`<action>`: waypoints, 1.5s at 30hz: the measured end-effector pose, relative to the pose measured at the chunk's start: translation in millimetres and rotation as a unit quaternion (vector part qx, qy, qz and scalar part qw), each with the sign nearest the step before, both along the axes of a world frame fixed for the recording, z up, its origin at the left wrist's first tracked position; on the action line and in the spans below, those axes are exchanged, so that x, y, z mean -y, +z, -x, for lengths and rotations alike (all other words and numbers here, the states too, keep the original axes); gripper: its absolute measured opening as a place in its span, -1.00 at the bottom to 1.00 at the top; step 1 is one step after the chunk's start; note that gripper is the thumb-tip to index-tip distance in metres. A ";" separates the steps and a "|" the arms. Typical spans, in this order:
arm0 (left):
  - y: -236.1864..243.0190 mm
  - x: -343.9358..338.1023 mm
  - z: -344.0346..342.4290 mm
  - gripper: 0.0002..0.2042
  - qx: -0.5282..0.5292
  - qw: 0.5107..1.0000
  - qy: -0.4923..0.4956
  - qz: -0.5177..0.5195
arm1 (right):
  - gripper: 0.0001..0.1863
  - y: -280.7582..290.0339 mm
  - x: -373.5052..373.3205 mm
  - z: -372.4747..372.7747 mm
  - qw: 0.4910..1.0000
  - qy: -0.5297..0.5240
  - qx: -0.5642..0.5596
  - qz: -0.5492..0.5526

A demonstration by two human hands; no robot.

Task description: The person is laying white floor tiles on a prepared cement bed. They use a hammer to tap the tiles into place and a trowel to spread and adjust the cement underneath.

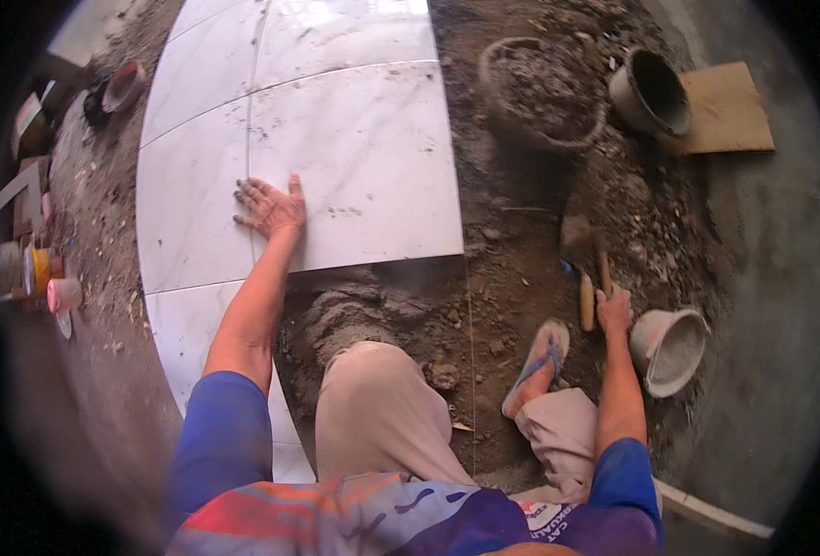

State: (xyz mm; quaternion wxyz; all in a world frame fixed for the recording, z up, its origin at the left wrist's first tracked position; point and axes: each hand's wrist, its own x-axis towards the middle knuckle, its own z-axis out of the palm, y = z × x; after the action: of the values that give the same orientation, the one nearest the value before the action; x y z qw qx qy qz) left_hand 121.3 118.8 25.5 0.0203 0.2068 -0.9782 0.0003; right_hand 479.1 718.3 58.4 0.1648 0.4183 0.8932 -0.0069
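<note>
My left hand [273,208] lies flat with spread fingers on the white marbled floor tiles [373,157], near a joint line. My right hand [615,309] is closed around the wooden handle of a trowel [604,271], whose dirt-coloured blade is hard to tell from the soil. Beside that hand, a second wooden-handled tool [587,304] with a blue part rests on the ground. Loose mortar [354,310] is heaped along the tile's near edge, in front of my knee.
A light bucket [674,352] tilts right of my right hand. Farther off are a wide tub of mortar [544,97], a dark-mouthed bucket [651,93] and a board [727,109]. A thin string [471,371] runs past my sandalled foot [537,369]. Containers, including a pink cup [63,295], stand left.
</note>
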 end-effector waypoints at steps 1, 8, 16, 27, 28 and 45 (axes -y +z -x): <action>0.2 -1.2 -6.9 0.01 -0.001 1.000 0.022 -0.008 | -0.36 5.1 7.3 -8.9 0.999 -0.004 0.035 0.015; 13.0 -34.9 -2.6 0.01 0.013 0.995 0.096 -0.030 | -0.41 -13.1 92.2 -29.8 0.965 0.140 -0.201 -0.099; 22.6 -43.6 19.0 -0.01 0.011 0.991 0.134 -0.017 | -0.58 15.6 141.6 -8.1 0.943 0.022 -0.319 0.096; 5.8 -42.7 23.2 -0.01 -0.042 0.990 0.130 -0.024 | -0.61 -1.4 120.0 60.0 0.906 -0.040 -0.404 0.120; -1.3 -45.4 21.1 0.00 -0.045 0.990 0.127 -0.035 | -0.58 -9.7 104.0 54.3 0.917 0.037 -0.389 0.078; 3.8 160.8 -123.9 -0.10 0.075 0.985 -0.153 -0.027 | -0.45 41.6 24.3 -67.0 0.996 0.004 -0.064 0.064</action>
State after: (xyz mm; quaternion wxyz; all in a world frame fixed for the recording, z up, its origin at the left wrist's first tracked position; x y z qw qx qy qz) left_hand 245.2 -42.0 29.3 -0.0586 0.0542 -0.9967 -0.0141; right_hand 546.1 694.0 100.0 0.1341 0.4024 0.9011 -0.0903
